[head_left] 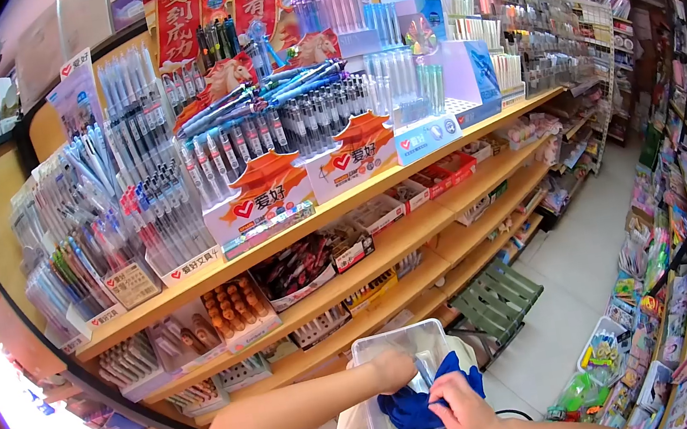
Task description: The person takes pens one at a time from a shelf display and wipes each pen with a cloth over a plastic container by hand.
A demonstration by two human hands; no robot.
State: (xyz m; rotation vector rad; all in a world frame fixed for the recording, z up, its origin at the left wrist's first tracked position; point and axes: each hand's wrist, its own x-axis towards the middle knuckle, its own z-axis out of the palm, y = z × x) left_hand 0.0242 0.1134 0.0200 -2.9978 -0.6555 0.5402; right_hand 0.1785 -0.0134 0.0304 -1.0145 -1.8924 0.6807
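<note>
A clear plastic box (366, 353) rests on my lap with a bunched dark blue cloth (411, 413) in it. My right hand (463, 408) is closed on the upper right part of the cloth, thumb and fingers pinching its folds. Over the box's middle, beside the cloth, my left hand (394, 371) is curled with its knuckles up. Its fingertips are hidden, so what it holds, if anything, cannot be seen. A pale, shiny strip (423, 368) lies between the two hands.
In front of me stands a wooden shelf (343, 207) with pen displays and boxes of stationery. A green folding stool (496, 303) stands right of the box. The tiled aisle (581, 247) runs back between shelves, with packaged goods (642, 339) along the right side.
</note>
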